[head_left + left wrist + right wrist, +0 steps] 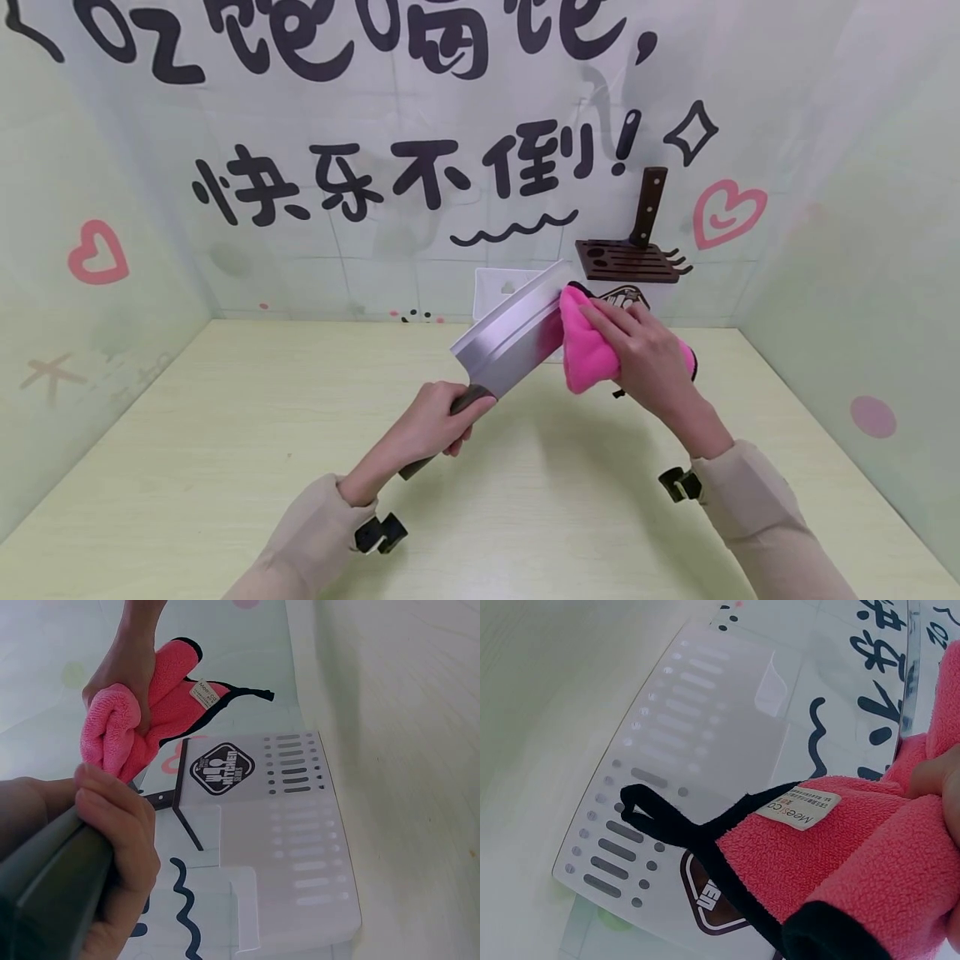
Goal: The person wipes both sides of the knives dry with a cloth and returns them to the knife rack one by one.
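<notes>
My left hand grips the handle of a cleaver, whose broad blade slants up and to the right above the table. In the left wrist view the left hand's fingers curl round the dark handle. My right hand holds a bunched pink towel with black edging against the far end of the blade, hiding that part. A white label and black hanging loop show on the towel in the right wrist view.
Against the back wall stands a white knife rack with a dark brown slotted top. A brown-handled knife stands upright in it. Printed walls enclose the pale wooden table at the back and both sides.
</notes>
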Demonstrator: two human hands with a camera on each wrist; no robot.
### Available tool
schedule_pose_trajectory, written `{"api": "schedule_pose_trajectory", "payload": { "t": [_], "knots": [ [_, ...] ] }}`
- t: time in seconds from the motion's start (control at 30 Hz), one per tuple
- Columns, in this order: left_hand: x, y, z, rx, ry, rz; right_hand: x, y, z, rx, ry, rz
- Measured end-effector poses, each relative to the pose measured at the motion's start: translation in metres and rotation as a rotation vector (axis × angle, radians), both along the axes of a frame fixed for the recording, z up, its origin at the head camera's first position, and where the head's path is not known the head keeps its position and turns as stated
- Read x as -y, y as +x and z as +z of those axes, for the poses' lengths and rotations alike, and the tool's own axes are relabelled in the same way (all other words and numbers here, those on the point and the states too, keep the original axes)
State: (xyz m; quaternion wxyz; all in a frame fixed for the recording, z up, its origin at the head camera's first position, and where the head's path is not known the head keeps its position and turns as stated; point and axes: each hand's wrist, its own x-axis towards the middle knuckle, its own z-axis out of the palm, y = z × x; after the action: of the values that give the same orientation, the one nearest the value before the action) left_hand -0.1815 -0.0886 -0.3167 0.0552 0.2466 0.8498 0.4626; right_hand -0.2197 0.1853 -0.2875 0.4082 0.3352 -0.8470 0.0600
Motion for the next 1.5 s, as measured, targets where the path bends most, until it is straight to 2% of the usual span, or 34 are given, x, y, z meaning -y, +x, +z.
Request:
{"api": "schedule_pose_trajectory", "payload": {
  "t": [0.7, 1.27, 1.5],
  "knots": [
    [-0.002, 0.001, 0.002, 0.021, -0.006, -0.018, -0.004, -0.002, -0.002, 0.018, -0.047, -0.062],
    [-0.005, 0.001, 0.003, 0.052, -0.004, -0.014, 0.01, 0.005, 0.006, -0.017, 0.013, -0.061],
    [-0.007, 0.0, 0.002, 0.042, -0.012, -0.01, 0.019, 0.009, 0.007, -0.027, 0.053, -0.045]
  ]
}}
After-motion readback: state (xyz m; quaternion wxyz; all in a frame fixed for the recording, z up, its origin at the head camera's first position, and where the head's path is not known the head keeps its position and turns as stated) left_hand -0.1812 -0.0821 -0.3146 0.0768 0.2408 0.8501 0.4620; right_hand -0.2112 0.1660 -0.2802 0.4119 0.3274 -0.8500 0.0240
